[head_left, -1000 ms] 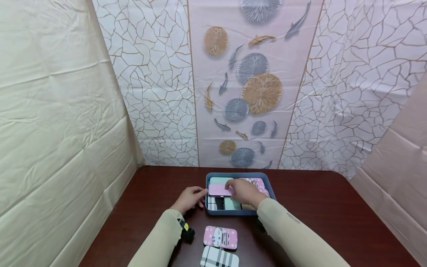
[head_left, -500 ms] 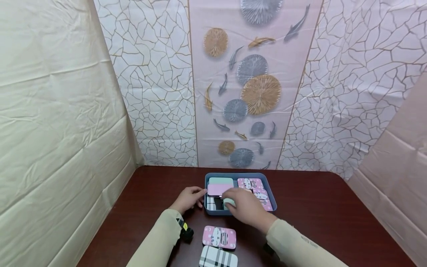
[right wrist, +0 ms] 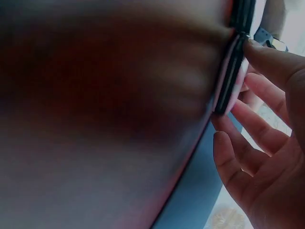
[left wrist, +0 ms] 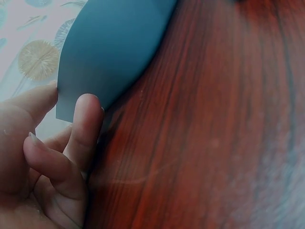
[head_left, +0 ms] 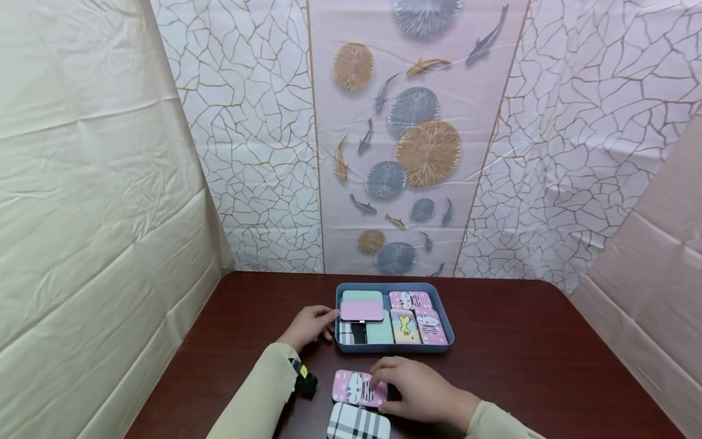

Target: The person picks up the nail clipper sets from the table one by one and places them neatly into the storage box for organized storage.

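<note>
Right hand [head_left: 419, 390] pinches pink cartoon-print tin [head_left: 350, 388], plaid tin [head_left: 358, 422] beside its thumb; left hand [head_left: 307, 327], fingers loose, touches blue tray [head_left: 395, 349].

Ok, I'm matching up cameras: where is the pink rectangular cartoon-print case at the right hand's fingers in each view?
Head: the case lies bottom centre, right hand on it.
Left wrist: not in it.
Right wrist: upper right, seen edge-on.
Shared landmark: the blue rectangular tray, below centre, top left and bottom centre-right respectively.
</note>
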A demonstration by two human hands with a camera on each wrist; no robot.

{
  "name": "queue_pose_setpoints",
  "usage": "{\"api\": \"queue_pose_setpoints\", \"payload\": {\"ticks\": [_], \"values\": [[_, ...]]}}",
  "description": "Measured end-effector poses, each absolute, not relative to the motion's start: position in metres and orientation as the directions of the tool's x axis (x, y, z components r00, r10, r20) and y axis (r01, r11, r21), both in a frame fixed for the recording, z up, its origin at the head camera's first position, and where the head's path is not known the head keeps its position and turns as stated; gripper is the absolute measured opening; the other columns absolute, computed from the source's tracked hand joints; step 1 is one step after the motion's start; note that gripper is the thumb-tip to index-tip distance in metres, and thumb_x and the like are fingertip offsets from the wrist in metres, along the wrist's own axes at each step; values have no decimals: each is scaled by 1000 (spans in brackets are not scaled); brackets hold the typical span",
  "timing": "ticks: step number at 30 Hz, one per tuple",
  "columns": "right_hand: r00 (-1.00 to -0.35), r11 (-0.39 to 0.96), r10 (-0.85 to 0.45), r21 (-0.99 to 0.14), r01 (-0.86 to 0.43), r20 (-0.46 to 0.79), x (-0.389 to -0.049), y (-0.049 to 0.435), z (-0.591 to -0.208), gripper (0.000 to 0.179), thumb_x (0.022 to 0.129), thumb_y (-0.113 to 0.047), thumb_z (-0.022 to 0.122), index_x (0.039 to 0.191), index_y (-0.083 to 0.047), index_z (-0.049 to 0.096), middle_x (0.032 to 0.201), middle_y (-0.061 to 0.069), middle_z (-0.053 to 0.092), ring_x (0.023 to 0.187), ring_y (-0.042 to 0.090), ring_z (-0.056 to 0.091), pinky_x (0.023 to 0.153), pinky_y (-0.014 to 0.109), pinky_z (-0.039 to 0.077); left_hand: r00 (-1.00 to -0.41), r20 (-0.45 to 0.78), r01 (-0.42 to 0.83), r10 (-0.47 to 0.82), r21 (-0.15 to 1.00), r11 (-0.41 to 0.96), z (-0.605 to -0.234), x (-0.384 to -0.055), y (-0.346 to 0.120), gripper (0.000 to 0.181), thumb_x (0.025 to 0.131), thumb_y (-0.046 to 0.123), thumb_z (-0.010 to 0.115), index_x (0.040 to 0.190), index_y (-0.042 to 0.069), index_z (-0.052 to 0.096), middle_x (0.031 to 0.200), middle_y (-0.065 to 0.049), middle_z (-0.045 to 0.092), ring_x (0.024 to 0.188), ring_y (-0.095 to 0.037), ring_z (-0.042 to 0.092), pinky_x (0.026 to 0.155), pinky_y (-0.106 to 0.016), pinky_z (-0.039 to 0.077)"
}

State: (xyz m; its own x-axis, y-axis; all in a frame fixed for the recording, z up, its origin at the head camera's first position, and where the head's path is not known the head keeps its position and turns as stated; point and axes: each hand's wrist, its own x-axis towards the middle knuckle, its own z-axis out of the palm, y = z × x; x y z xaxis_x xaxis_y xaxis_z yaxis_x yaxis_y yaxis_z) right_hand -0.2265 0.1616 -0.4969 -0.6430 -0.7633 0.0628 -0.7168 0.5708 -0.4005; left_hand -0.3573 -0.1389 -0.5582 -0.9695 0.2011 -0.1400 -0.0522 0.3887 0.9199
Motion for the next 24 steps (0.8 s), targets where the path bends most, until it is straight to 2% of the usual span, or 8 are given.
{"api": "queue_pose_setpoints", "payload": {"ticks": [6, 14, 21, 24], "values": [[-649, 579, -758, -392, -715, 64, -226, 164, -501, 21, 100, -32, 84, 120, -29, 76, 132, -11, 67, 119, 6, 63, 99, 37, 57, -969, -135, -47, 205, 921, 388, -557, -356, -139, 44, 110, 48, 67, 128, 9, 76, 93, -6, 76, 73, -20, 74, 61, -31, 51], [-689, 627, -724, -408, -663, 7, -226, 179, -491, 21, 96, -31, 87, 113, -31, 75, 120, -14, 64, 102, 2, 60, 87, 32, 57, -972, -137, -51, 193, 917, 395, -556, -358, -141, 45, 110, 49, 68, 128, 9, 76, 93, -6, 76, 73, -20, 74, 62, -32, 51], [-751, 705, -659, -388, -594, -46, -227, 203, -489, 29, 88, -30, 92, 110, -29, 71, 101, -12, 53, 79, 4, 51, 69, 27, 47, -969, -142, -54, 202, 920, 389, -559, -359, -140, 46, 109, 51, 68, 129, 9, 76, 94, -6, 76, 74, -20, 74, 63, -32, 51], [-764, 717, -643, -390, -578, -51, -225, 209, -491, 31, 88, -29, 92, 109, -29, 69, 99, -11, 50, 78, 3, 49, 67, 26, 46, -968, -147, -57, 202, 918, 392, -561, -359, -140, 46, 109, 51, 68, 129, 10, 76, 94, -6, 76, 74, -20, 74, 63, -32, 51]]}}
